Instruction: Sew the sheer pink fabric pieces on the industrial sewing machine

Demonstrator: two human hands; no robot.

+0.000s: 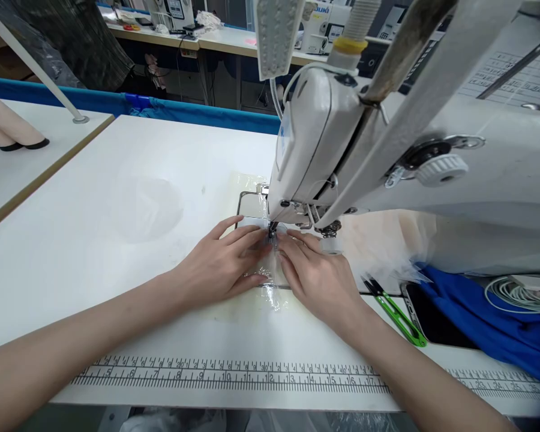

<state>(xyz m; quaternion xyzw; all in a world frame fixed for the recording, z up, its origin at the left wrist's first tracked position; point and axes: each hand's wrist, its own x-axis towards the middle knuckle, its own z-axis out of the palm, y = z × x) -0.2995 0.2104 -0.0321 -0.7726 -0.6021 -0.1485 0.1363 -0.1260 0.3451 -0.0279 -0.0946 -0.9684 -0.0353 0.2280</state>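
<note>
In the head view, the left hand (216, 259) at eight o'clock and right hand (323, 271) at four flank the presser foot (272, 230), grip impossible to tell, sheer cloth (382, 241) at three, work seemingly under way, amount done or remaining unclear.

Appears to be a sewing workshop, evidenced by sewing machine (308, 132), ruler-marked worktable (85, 258) and further machines (315, 23) behind.

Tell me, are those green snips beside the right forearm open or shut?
The green snips are open: their two dark blade tips stand apart.
</note>
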